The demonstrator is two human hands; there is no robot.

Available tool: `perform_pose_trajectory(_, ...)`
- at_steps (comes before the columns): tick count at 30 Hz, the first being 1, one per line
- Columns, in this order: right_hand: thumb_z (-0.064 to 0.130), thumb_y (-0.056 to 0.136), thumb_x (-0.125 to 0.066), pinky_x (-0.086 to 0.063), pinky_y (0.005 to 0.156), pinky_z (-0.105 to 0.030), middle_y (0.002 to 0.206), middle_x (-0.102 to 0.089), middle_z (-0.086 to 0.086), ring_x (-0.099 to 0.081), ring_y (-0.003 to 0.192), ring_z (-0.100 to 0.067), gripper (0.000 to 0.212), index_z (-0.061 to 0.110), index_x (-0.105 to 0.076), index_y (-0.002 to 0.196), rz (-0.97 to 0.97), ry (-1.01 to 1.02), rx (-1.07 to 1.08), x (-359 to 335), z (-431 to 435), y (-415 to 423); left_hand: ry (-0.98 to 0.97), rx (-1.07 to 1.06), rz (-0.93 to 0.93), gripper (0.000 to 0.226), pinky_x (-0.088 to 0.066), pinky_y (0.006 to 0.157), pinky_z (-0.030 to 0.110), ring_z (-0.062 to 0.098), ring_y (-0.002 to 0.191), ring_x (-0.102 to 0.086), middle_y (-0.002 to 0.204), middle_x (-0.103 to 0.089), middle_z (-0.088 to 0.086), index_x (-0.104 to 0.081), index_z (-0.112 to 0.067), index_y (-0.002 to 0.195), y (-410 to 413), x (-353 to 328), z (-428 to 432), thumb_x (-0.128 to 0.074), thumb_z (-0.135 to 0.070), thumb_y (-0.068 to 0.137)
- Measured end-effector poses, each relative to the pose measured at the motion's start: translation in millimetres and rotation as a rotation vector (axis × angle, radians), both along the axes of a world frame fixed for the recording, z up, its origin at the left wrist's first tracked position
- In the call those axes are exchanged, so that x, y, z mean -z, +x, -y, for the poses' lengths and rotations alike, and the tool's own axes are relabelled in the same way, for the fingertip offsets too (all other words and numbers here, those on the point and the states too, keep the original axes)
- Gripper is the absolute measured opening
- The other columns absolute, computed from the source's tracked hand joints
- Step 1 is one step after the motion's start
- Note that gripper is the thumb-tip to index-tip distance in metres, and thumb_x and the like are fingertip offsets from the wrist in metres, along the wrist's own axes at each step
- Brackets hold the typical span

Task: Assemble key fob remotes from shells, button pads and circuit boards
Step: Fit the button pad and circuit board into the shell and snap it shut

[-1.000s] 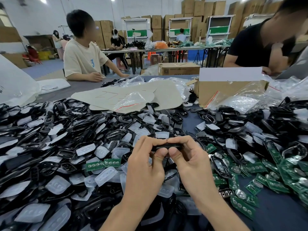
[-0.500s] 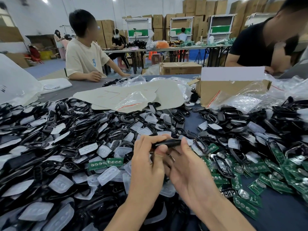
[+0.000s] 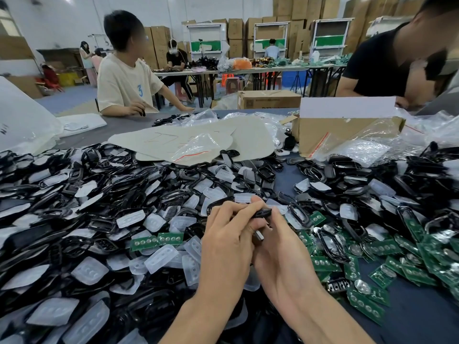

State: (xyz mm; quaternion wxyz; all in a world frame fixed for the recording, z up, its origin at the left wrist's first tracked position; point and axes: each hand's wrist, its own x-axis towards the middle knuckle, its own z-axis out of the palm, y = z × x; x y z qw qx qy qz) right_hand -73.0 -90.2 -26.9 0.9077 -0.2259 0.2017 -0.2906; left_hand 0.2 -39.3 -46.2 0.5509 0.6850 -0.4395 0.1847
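Grey table (image 3: 422, 324): before brown cardboard box (image 3: 335, 135), left hand (image 3: 228, 239) and right hand (image 3: 280, 256) pinch slim black plastic fob shell (image 3: 262, 213); judged light, stiff, slick, hold by edges

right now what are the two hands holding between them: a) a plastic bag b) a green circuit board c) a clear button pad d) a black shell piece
d: the left hand and the right hand both pinch a black shell piece at their fingertips.
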Motion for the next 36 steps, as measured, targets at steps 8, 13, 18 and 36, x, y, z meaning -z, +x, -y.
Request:
perform_pose_trajectory(8,0.030,0.090,-0.055,-0.061,0.083,-0.030,0.110,-0.069,-0.014,-0.069,0.090,-0.017,0.048,0.001,-0.067,0.126,0.112,0.115,0.029,-1,0,0,-0.025,0.024,-0.069,0.041,-0.047,0.078,0.023,0.006,0.090,-0.052,0.096,-0.062,-0.018,-0.064,-0.038,0.118,-3,-5,2,-0.051,-0.031,0.080)
perform_pose_trajectory(13,0.026,0.092,-0.054,-0.042,0.113,-0.034,0.118,-0.055,-0.016,-0.044,0.109,-0.021,0.044,0.001,-0.068,0.125,0.159,0.139,0.001,1,2,-2,-0.011,0.017,-0.053,0.048,-0.049,0.078,0.027,0.007,0.089,-0.052,0.100,-0.061,-0.019,-0.060,-0.040,0.122,-2,-6,2,-0.051,-0.026,0.077)
perform_pose_trajectory(18,0.026,0.091,-0.053,-0.038,0.117,-0.038,0.120,-0.057,-0.016,-0.045,0.112,-0.021,0.048,0.001,-0.064,0.130,0.180,0.154,-0.010,-4,0,-4,-0.011,0.024,-0.036,0.038,-0.054,0.074,0.035,0.009,0.087,-0.055,0.095,-0.064,-0.018,-0.075,-0.033,0.109,-1,-5,0,-0.056,-0.020,0.079)
perform_pose_trajectory(36,0.027,0.090,-0.052,-0.047,0.106,-0.034,0.121,-0.069,-0.015,-0.064,0.098,-0.017,0.043,0.003,-0.073,0.118,0.127,0.032,-0.031,-6,2,-8,-0.025,0.025,0.002,0.035,-0.050,0.079,0.026,0.007,0.091,-0.051,0.094,-0.062,-0.015,-0.076,-0.027,0.110,-2,-7,2,-0.049,-0.024,0.087)
